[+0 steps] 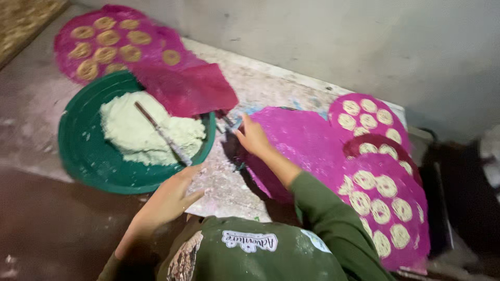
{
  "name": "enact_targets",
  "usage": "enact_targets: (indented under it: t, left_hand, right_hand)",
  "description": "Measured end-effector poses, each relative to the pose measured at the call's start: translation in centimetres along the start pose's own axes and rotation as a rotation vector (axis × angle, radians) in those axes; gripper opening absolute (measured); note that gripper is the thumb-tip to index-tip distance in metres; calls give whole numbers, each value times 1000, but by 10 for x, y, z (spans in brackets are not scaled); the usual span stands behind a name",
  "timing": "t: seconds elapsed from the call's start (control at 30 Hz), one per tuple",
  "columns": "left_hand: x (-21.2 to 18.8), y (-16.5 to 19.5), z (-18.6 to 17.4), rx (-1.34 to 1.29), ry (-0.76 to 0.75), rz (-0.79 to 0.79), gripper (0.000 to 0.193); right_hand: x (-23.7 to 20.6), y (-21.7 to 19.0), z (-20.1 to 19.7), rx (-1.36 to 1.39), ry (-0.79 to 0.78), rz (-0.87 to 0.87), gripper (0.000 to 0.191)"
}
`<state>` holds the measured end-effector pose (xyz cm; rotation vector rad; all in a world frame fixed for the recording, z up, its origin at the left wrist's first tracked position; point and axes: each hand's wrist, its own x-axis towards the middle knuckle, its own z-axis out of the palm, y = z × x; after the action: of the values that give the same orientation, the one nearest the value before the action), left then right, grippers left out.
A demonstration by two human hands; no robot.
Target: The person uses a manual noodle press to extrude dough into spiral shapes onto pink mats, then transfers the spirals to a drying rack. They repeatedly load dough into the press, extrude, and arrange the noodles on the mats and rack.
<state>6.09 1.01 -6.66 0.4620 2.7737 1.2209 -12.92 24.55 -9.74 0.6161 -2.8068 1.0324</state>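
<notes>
My left hand (169, 200) lies flat on the floury stone slab (229, 182) with its fingers apart, just beside the rim of a green basin (83, 151). The basin holds a mound of pale dough (140, 130) with a long thin utensil (161, 135) lying across it. My right hand (252, 136) reaches forward in a green sleeve and rests on the upper left edge of a bare round magenta mat (302, 140). Its fingertips are blurred, so I cannot tell whether they grip the mat.
Round magenta mats covered with several pale coiled dough spirals lie at the right (390, 208) and far right (370, 117); another (104, 41) lies at the far left. A darker red mat (190, 91) overlaps the basin's rim. A grey wall (338, 36) stands behind.
</notes>
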Motion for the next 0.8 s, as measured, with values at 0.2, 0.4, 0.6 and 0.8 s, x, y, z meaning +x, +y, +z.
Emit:
enact_targets:
  t: [0.2, 0.4, 0.6, 0.8]
  left_hand:
    - [-8, 1, -20, -75, 92, -116, 59]
    - [2, -25, -33, -96, 387, -251, 40]
    - [16, -43, -28, -130, 558, -161, 32]
    - [13, -38, -33, -148, 589, -78, 28]
  right_hand:
    - [117, -32, 42, -64, 111, -121, 29]
    - [195, 23, 11, 891, 597, 150, 20]
    - [101, 31, 107, -317, -178, -140, 67]
    - [124, 33, 88, -296, -138, 93, 50]
